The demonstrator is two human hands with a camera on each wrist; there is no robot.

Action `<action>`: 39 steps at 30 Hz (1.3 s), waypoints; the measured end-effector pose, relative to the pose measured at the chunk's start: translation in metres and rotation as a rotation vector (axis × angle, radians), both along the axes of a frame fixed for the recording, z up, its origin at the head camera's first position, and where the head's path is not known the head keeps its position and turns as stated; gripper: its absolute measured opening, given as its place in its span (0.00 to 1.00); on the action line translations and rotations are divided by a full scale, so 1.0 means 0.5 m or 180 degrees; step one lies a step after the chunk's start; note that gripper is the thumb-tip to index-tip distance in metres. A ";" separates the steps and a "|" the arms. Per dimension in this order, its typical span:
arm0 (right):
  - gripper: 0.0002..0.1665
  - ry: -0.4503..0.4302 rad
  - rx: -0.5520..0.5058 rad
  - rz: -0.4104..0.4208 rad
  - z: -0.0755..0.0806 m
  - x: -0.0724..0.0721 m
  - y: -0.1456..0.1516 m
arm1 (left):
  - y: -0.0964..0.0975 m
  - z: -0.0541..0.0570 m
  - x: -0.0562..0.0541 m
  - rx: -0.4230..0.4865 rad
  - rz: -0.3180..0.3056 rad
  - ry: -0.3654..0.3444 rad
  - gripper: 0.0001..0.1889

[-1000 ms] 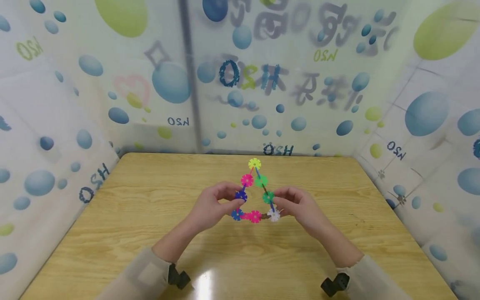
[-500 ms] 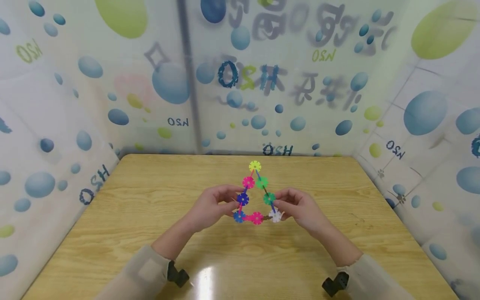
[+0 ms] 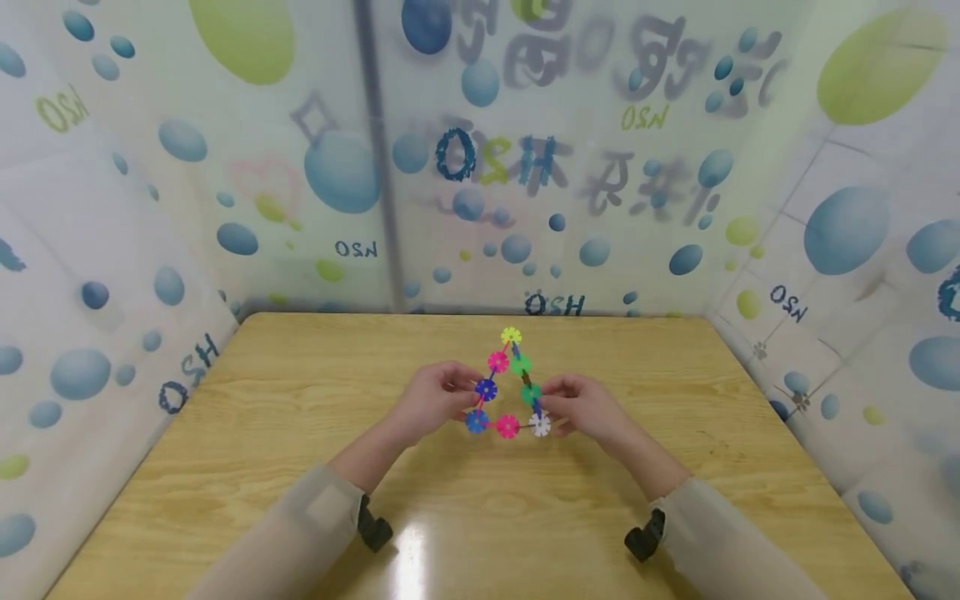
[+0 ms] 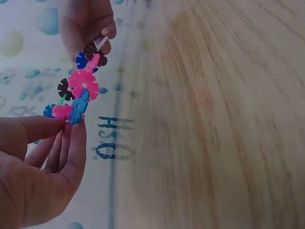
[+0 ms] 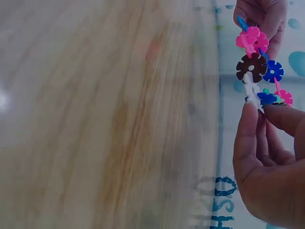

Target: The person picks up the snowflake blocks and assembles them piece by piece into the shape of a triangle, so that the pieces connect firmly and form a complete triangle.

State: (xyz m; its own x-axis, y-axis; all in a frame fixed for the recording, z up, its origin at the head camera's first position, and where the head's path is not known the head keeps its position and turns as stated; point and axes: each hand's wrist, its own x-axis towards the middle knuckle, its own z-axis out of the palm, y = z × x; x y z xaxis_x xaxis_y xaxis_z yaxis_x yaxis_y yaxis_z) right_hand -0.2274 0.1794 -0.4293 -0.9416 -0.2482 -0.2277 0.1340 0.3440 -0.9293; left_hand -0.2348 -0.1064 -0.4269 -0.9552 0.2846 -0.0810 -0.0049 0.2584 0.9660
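A triangle of linked plastic snowflake discs [image 3: 507, 427] is held up over the table, its yellow disc [image 3: 512, 336] at the top. Pink and blue discs run down its left side, green ones down its right, and a white disc [image 3: 540, 424] forms the lower right corner. My left hand [image 3: 441, 402] pinches the left side by the dark blue disc [image 3: 486, 389]. On the other side, my right hand [image 3: 587, 408] pinches near the lower green disc [image 3: 531, 394]. In the right wrist view a brown disc [image 5: 251, 67] links to the white one, close to my right fingertips [image 5: 249, 110].
The wooden table [image 3: 300, 367] spreads beneath both hands. Behind it and at both sides hang white sheets [image 3: 315, 200] printed with blue and green bubbles. Each wrist wears a small black camera [image 3: 373, 525].
The triangle has turned a little, so its bottom discs face me more and its right side is seen more edge-on. My right hand has shifted slightly left, and both forearms have come inward.
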 end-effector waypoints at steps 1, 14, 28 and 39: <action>0.18 -0.0022 0.0019 -0.0003 -0.004 -0.006 -0.001 | 0.002 -0.005 -0.006 -0.0025 0.0024 -0.0027 0.13; 0.15 -0.0126 0.0399 0.0074 -0.020 -0.039 -0.015 | 0.018 -0.052 -0.039 -0.0411 0.0182 -0.0157 0.12; 0.14 -0.0121 0.0755 0.0108 -0.031 -0.041 -0.023 | 0.010 -0.063 -0.037 -0.0526 0.0102 -0.0181 0.14; 0.15 0.0091 0.0724 0.0264 -0.040 -0.029 -0.008 | -0.020 -0.062 -0.026 -0.0314 -0.0252 -0.0083 0.18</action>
